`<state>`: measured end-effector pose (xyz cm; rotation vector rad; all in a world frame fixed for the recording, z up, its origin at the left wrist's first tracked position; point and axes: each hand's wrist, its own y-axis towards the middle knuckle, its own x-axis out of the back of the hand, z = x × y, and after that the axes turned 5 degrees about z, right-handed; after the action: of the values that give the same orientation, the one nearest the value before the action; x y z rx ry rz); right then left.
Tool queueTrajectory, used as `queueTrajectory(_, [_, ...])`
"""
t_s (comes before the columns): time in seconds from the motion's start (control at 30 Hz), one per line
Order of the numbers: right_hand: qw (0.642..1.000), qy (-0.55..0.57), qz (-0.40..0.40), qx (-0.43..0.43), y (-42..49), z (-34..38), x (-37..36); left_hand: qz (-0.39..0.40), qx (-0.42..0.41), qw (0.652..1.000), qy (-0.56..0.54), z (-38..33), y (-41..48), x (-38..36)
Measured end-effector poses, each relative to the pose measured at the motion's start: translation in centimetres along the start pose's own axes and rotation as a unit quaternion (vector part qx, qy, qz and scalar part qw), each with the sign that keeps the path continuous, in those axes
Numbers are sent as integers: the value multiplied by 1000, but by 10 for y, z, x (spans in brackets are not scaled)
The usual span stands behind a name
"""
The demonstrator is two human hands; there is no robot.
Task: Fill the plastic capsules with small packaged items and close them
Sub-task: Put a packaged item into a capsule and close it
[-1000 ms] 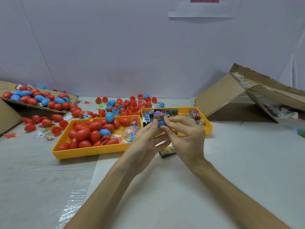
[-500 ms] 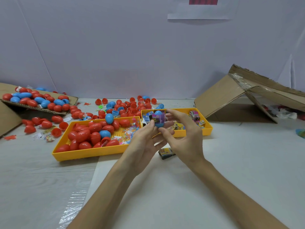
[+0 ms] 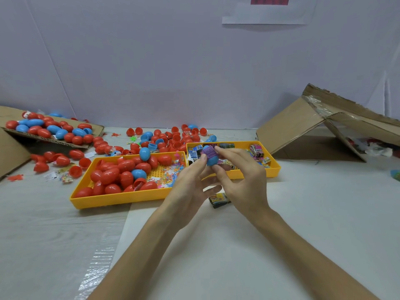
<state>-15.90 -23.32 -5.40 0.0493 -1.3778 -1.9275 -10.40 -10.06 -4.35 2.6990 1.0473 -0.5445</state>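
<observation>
Pinched between left hand [image 3: 190,187] and right hand [image 3: 244,178], the capsule [image 3: 212,160] is steadied, seemingly so the packet [image 3: 208,152] can be pressed in.

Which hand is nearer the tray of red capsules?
Left. The left hand is by the capsule tray's right end; the right hand is farther right, before the packet tray.

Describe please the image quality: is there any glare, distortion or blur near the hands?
Head view: soft, even light, only faint shadows under the left hand and right hand; glare on the clear tape at lower left; wide-angle distortion tilts the wall seams; the blue capsule they hold looks slightly soft, and print on its purple packet is unreadable.
</observation>
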Motion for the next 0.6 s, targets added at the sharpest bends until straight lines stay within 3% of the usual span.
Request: queueTrajectory(0.6, [999,27,-14,13,-2,-6,-1,33,19,999,-19,2,-3,2])
